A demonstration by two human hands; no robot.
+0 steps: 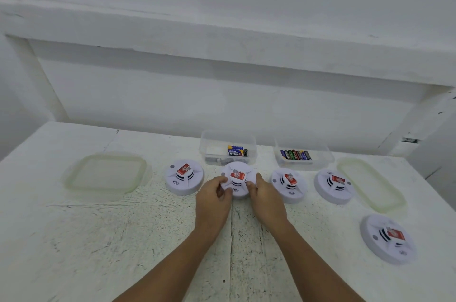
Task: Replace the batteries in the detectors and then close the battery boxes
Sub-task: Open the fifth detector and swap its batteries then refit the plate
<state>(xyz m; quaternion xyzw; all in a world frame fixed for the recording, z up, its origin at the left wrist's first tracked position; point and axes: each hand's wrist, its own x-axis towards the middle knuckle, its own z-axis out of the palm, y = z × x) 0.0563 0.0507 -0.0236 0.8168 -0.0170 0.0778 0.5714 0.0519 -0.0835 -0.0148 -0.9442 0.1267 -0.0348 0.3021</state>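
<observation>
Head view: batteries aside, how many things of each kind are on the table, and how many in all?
Detectors: 5 (left hand and right hand grip one)
Clear tubs: 2
Lids: 2
Total: 9

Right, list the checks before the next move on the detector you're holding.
1. Left hand and right hand grip the white detector: ok.
2. Its battery box in view: not ok, red-labelled face is up.
3. Left container and right container open, batteries inside: ok.
4. Which container holds fresh batteries: cannot tell.
5. Left lid and right lid lie clear of the containers: ok.
</observation>
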